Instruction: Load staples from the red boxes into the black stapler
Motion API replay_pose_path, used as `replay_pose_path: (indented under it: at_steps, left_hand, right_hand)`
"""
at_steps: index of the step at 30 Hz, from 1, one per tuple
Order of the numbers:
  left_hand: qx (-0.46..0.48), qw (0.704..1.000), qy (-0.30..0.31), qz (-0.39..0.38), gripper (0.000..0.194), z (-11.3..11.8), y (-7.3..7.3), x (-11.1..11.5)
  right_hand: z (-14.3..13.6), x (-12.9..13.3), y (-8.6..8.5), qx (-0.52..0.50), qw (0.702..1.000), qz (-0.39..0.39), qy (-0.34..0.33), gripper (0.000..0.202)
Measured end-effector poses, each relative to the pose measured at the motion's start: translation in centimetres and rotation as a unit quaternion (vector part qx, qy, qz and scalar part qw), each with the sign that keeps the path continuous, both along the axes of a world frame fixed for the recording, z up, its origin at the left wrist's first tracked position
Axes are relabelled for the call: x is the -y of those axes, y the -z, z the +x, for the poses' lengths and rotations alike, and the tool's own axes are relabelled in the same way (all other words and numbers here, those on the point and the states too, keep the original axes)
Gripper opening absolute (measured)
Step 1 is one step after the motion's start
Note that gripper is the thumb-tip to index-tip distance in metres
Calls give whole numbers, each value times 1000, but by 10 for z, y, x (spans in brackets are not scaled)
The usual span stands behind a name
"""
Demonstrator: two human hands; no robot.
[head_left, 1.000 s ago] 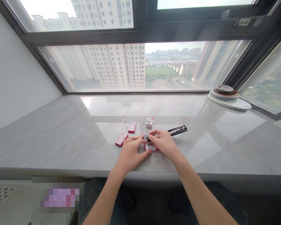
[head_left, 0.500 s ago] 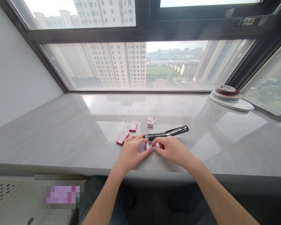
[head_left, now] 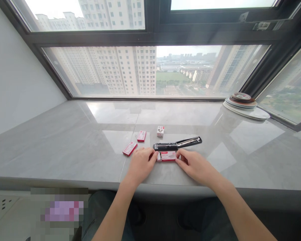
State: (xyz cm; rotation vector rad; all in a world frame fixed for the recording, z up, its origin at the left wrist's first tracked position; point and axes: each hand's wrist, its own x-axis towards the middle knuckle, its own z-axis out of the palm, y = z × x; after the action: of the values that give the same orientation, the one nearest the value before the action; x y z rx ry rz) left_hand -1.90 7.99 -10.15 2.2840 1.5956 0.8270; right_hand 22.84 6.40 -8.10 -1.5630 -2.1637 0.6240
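A red and white staple box (head_left: 168,156) lies in front of me, its ends between my two hands. My left hand (head_left: 142,163) has its fingers closed at the box's left end, where a dark bit shows beside the printed face. At the right end, my right hand (head_left: 193,164) pinches the box's edge between thumb and fingers. Just beyond the box lies a black stapler (head_left: 177,144), spread wide with its metal rail showing.
Two red and white boxes (head_left: 129,149) (head_left: 141,136) lie left of the stapler. A small white box (head_left: 160,131) stands behind it. Stacked plates (head_left: 245,112) sit at the back right by the window. The grey counter's front edge (head_left: 165,187) runs near my forearms.
My right hand has moved right, from the box's middle to its right end, uncovering its printed face. My left fingers have drawn back from the stapler.
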Motion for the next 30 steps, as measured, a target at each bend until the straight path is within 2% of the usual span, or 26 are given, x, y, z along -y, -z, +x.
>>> replay_pose_path:
  at_steps: [3,5,7,10,14,17,20,24,30]
  left_hand:
    - [4,1000,-1,6,32,8,-1,2]
    - [10,1000,-17,8,34,11,-3,5]
    - [22,999,-25,6,32,12,-6,10]
    - [26,1000,-6,4,27,12,-9,16]
    - [-7,1000,6,16,37,13,-4,17]
    - [-22,1000,5,22,46,14,1,16]
    - [-28,999,8,27,50,16,4,13]
    - [-29,999,8,25,48,18,3,9]
    - [-28,999,2,22,40,19,2,8]
  right_hand:
    - [-13,2,-1,-2,1000,14,-4,14]
    - [-11,1,0,-7,1000,-1,6,18]
    - [3,-1,3,-17,999,-37,31,28]
    - [37,-7,12,-45,991,-93,90,39]
    - [76,-13,16,-119,965,-159,174,50]
    - [84,-17,10,-192,941,-194,200,71]
    - [80,-24,2,-267,930,-202,149,76]
    - [67,-44,-8,-321,932,-151,68,57]
    - [30,-68,-29,-187,982,-16,-6,41]
